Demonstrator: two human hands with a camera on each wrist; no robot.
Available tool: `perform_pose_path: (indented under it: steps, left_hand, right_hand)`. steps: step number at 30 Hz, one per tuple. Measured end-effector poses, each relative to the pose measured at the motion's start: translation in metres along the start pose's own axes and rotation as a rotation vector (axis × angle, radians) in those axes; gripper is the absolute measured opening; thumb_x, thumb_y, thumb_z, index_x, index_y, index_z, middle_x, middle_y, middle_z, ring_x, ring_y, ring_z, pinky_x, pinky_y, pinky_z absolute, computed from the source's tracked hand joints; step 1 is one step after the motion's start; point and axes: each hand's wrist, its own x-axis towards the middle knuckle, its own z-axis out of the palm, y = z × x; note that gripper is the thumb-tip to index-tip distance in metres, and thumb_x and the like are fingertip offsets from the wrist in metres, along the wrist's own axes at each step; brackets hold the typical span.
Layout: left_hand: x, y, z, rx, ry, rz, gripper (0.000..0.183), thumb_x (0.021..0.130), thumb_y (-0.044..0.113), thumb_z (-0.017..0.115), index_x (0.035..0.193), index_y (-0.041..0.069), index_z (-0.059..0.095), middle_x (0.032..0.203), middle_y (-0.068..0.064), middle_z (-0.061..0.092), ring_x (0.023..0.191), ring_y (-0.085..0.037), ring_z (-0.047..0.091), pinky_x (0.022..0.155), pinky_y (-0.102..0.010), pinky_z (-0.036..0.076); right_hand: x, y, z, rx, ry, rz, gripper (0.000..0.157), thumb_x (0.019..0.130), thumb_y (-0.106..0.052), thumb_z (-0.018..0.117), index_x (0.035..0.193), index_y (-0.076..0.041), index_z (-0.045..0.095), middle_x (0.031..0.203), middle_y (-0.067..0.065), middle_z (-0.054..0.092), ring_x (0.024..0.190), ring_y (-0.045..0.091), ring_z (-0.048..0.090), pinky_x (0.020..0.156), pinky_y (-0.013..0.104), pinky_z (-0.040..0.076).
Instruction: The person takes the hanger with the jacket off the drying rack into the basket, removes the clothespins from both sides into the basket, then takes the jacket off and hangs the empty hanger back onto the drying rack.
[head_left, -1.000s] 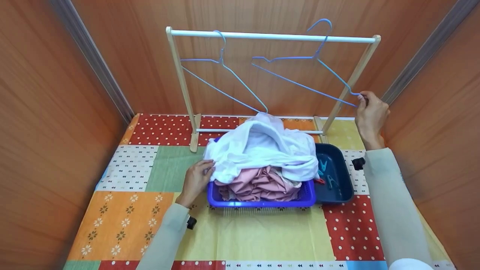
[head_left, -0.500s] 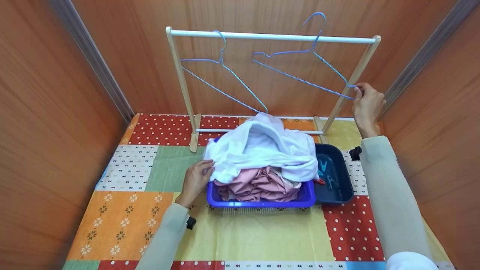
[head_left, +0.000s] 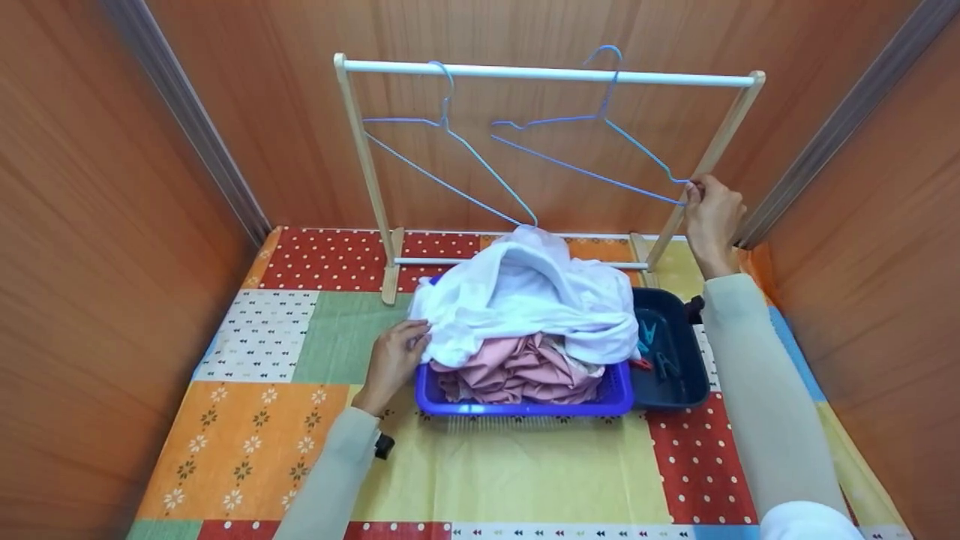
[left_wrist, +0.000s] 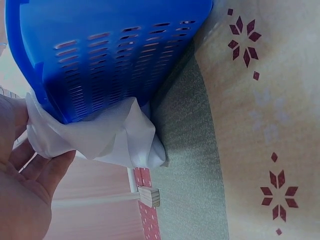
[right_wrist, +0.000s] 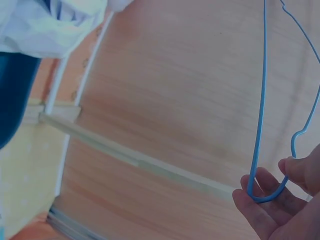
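Observation:
My right hand [head_left: 715,221] pinches one end of a blue wire clothes hanger [head_left: 602,115], thumb and fingers round its bend in the right wrist view. The hook rises above the white top rail of a small clothes rack [head_left: 525,72] and overlaps it. At lower left, my left hand [head_left: 391,364] holds the edge of a white garment [head_left: 525,300], its fingers curled against the cloth [left_wrist: 100,132] in the left wrist view. This garment lies heaped over a purple-blue basket [head_left: 525,409], on top of crumpled pink fabric [head_left: 517,371].
A second blue hanger [head_left: 445,120] hangs on the rack's left side. Right of the basket stands a dark tray [head_left: 694,382] with several clothes pegs [head_left: 666,365]. Wooden panels [head_left: 97,247] enclose the patchwork-patterned cloth [head_left: 337,337] on three sides.
My right hand has carried the hanger to the left. Its hook first rose, then dropped closer to the rail. The left hand and the garment have stayed where they were.

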Motion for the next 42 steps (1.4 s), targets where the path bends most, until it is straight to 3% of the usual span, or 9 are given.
perform_pose_path:
  steps: [6,13,23,29,33,42]
  left_hand:
    - [-0.001,-0.001,0.0,-0.005,-0.003,-0.001,0.019,0.089,0.011,0.071,0.106,0.004,0.076,0.112,-0.012,0.074,0.097,-0.029,0.071,0.084,-0.044,0.057]
    - [0.0,-0.002,0.001,-0.015,-0.006,-0.024,0.019,0.09,0.012,0.07,0.106,0.003,0.076,0.112,-0.011,0.074,0.103,-0.03,0.07,0.089,-0.045,0.055]
    - [-0.001,0.0,0.001,-0.013,-0.013,-0.027,0.02,0.091,0.012,0.07,0.108,0.004,0.076,0.113,-0.011,0.073,0.103,-0.03,0.07,0.089,-0.045,0.056]
    - [0.001,-0.001,0.0,-0.011,-0.015,-0.035,0.02,0.091,0.013,0.07,0.108,0.004,0.076,0.113,-0.011,0.073,0.103,-0.03,0.07,0.089,-0.045,0.056]
    - [0.003,-0.001,0.0,-0.009,-0.008,-0.033,0.02,0.09,0.012,0.071,0.107,0.003,0.076,0.113,-0.011,0.073,0.104,-0.03,0.07,0.089,-0.044,0.056]
    - [0.001,0.001,0.001,-0.005,-0.004,-0.025,0.019,0.09,0.012,0.071,0.107,0.004,0.076,0.113,-0.011,0.073,0.103,-0.03,0.07,0.089,-0.045,0.055]
  right_hand:
    - [-0.007,0.004,0.007,-0.001,-0.053,0.02,0.032,0.103,-0.022,0.049,0.118,-0.001,0.068,0.108,0.022,0.071,0.094,0.038,0.068,0.089,0.051,0.052]
    - [-0.007,0.01,0.014,-0.002,-0.045,-0.005,0.027,0.102,-0.017,0.053,0.117,-0.002,0.068,0.107,0.021,0.072,0.099,0.039,0.068,0.093,0.055,0.048]
    - [-0.011,0.01,0.011,0.012,-0.104,0.053,0.03,0.102,-0.022,0.052,0.124,-0.005,0.063,0.112,0.018,0.071,0.103,0.034,0.067,0.099,0.051,0.048]
    - [-0.016,0.01,0.009,0.024,-0.058,0.021,0.031,0.097,-0.019,0.057,0.126,-0.007,0.062,0.113,0.017,0.072,0.105,0.035,0.068,0.098,0.052,0.048]
    - [-0.025,0.01,0.006,0.054,-0.018,-0.002,0.033,0.095,-0.018,0.06,0.126,-0.006,0.061,0.114,0.017,0.071,0.107,0.035,0.067,0.096,0.052,0.048]
    - [-0.066,0.02,0.002,0.123,-0.044,0.017,0.037,0.097,-0.023,0.061,0.128,-0.004,0.058,0.119,0.018,0.068,0.108,0.037,0.066,0.095,0.051,0.051]
